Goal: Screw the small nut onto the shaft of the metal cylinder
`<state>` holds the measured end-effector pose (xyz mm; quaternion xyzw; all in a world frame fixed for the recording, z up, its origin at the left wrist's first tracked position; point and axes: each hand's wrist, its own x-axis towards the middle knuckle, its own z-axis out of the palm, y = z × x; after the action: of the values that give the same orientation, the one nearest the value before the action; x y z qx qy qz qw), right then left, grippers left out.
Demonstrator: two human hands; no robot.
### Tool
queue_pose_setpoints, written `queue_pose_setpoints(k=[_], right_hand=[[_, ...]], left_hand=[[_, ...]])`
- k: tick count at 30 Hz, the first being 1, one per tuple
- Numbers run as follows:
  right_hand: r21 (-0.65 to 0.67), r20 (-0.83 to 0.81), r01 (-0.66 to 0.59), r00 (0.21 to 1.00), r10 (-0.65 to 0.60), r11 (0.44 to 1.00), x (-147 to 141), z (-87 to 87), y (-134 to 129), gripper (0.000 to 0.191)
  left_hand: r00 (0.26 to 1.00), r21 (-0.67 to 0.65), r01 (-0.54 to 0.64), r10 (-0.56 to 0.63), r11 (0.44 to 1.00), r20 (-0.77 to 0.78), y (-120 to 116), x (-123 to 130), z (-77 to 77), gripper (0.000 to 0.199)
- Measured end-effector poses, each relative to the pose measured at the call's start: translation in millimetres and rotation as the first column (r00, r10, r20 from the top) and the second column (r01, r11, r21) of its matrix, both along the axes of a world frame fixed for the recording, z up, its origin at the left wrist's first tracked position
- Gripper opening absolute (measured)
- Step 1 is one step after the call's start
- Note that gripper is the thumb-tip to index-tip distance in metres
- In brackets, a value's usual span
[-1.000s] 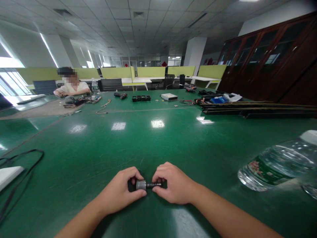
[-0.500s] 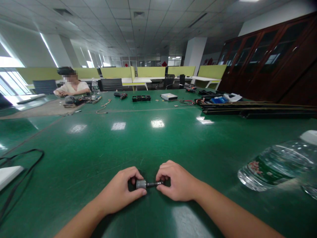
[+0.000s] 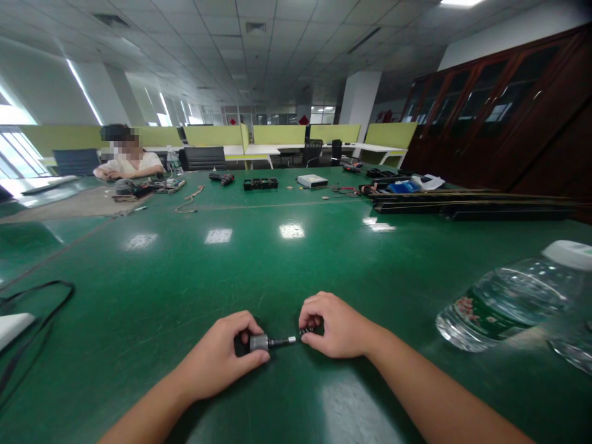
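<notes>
The work looks partway through: a small coiled dark piece, spring-like (image 3: 306,330), is clear of the tip of a slim metal shaft (image 3: 281,341), with a narrow gap between them. The shaft remains joined to a grey metal cylinder (image 3: 259,343), so that pairing appears intact. Whether anything else is fitted inside the cylinder, I cannot tell.

The left hand (image 3: 221,351) is curled around the cylinder, thumb along the near side, with the shaft pointing toward the right hand (image 3: 340,327). That one pinches the coiled piece between thumb and fingers, which partly hide it. Both parts are low over the near middle of the green table (image 3: 208,271).

Nothing stands in the way around the hands. A large water bottle (image 3: 499,308) lies on its side beyond the right forearm, and a black cable (image 3: 60,299) loops near a white object (image 3: 13,327) at far left (only its corner shows). Well apart, across the table, are a power drill (image 3: 222,179), a black tray-like part (image 3: 260,184), a silver box (image 3: 312,180) and long black rails (image 3: 407,206). A co-worker (image 3: 132,163) sits at far left.
</notes>
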<state>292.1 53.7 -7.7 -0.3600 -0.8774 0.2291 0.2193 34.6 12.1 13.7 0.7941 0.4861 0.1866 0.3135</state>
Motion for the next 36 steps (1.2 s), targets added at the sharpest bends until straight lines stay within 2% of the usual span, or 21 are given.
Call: queue_pose_setpoints(k=[5,11,18,27,31,36], right_hand=[[0.001,0.01,-0.036,0.999,0.036,0.999,-5.1,3.0,-6.3,0.007],[-0.019,-0.043,-0.006,0.999,0.005,1.0,-13.7,1.1,-9.2,0.007],[-0.032,-0.147,-0.046,0.988,0.04,0.998,-22.2,-5.1,-12.2,0.024],[-0.005,-0.085,-0.045,0.995,0.044,0.999,-35.4,-7.5,-15.3,0.016],[0.001,-0.06,-0.064,0.996,0.064,0.998,-35.0,-5.6,-16.7,0.013],[0.031,-0.046,-0.084,0.995,0.085,0.996,-32.2,-6.7,-16.2,0.013]], left_hand=[[1.0,0.003,-0.001,0.001,1.0,-0.005,1.2,1.3,-0.6,0.014],[1.0,0.01,0.002,-0.002,1.0,-0.018,3.3,3.6,-1.4,0.014],[1.0,0.007,-0.002,0.002,1.0,0.011,3.1,3.0,-4.2,0.015],[1.0,0.012,-0.006,0.006,1.0,0.003,4.8,5.5,-5.5,0.022],[0.999,0.013,0.027,-0.027,1.0,0.029,4.9,4.1,-4.4,0.013],[1.0,0.008,0.026,-0.026,1.0,0.008,5.1,6.7,-1.9,0.011]])
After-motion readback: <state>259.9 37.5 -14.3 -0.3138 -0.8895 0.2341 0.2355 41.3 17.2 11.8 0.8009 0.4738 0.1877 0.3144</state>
